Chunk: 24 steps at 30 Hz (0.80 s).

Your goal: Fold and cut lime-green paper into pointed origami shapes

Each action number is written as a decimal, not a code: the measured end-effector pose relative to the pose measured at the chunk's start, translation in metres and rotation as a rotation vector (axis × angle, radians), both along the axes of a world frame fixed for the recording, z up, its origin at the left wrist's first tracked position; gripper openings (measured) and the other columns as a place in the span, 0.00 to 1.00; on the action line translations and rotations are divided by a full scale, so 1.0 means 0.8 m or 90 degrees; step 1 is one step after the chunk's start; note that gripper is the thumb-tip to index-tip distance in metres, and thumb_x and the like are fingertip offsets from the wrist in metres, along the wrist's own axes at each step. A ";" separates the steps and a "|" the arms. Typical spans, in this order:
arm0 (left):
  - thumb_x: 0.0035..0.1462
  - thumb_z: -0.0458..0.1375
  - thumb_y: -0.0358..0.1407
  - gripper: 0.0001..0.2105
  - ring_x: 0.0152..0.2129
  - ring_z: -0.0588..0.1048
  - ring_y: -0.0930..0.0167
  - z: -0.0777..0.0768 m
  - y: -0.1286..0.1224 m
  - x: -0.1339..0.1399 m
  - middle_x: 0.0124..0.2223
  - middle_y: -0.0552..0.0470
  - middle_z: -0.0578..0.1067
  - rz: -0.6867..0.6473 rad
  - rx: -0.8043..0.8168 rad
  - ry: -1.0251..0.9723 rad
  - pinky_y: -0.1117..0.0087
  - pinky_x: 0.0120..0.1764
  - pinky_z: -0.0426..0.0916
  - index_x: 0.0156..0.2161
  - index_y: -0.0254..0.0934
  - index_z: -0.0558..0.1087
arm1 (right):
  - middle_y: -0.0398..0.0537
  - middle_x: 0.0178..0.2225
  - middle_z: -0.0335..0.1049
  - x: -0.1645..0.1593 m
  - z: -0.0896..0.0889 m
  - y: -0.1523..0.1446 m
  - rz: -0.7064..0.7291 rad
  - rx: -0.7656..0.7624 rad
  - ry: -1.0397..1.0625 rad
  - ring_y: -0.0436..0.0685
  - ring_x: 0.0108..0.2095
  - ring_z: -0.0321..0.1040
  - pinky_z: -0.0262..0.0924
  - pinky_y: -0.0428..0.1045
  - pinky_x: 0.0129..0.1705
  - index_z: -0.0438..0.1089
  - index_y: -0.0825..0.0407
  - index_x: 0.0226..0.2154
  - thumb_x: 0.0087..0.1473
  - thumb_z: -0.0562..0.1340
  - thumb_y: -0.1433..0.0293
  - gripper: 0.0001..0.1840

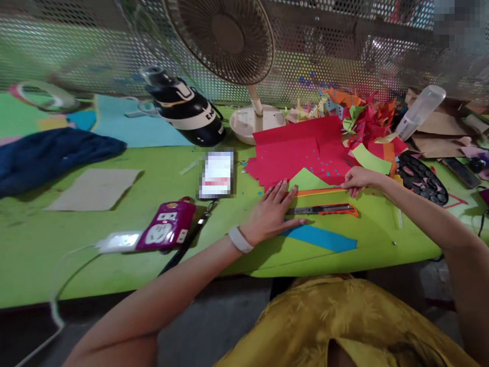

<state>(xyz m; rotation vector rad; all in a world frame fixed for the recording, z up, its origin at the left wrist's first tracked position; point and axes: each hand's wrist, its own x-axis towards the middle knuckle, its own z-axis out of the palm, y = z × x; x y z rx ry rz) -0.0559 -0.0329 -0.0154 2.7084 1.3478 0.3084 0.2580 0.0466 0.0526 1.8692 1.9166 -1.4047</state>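
Observation:
My left hand (268, 215) lies flat with its fingers spread, at the left end of a narrow orange and yellow paper strip (315, 192). The strip's other end is pinched in the fingers of my right hand (359, 179). Just below the strip is a box cutter (324, 209) with an orange edge and its blade pointing toward my left hand. A blue paper strip (326, 239) sits nearer to me, partly beside my left thumb. Behind the hands, a light green paper piece (308, 179) rests on large red paper sheets (290, 153).
A phone (217, 174), a purple power socket (165, 227) and a black bottle (191, 114) stand or lie to the left. A fan (256, 122) stands at the back. Paper scraps (367, 120), a clear bottle (422, 109) and a black tray (422, 181) are at the right.

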 end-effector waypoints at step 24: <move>0.56 0.45 0.67 0.48 0.68 0.50 0.50 -0.001 0.000 -0.003 0.71 0.32 0.50 -0.006 -0.005 -0.027 0.47 0.65 0.51 0.70 0.33 0.50 | 0.42 0.15 0.71 -0.019 -0.004 0.002 -0.066 0.020 0.118 0.46 0.15 0.67 0.61 0.41 0.21 0.63 0.53 0.19 0.56 0.68 0.62 0.21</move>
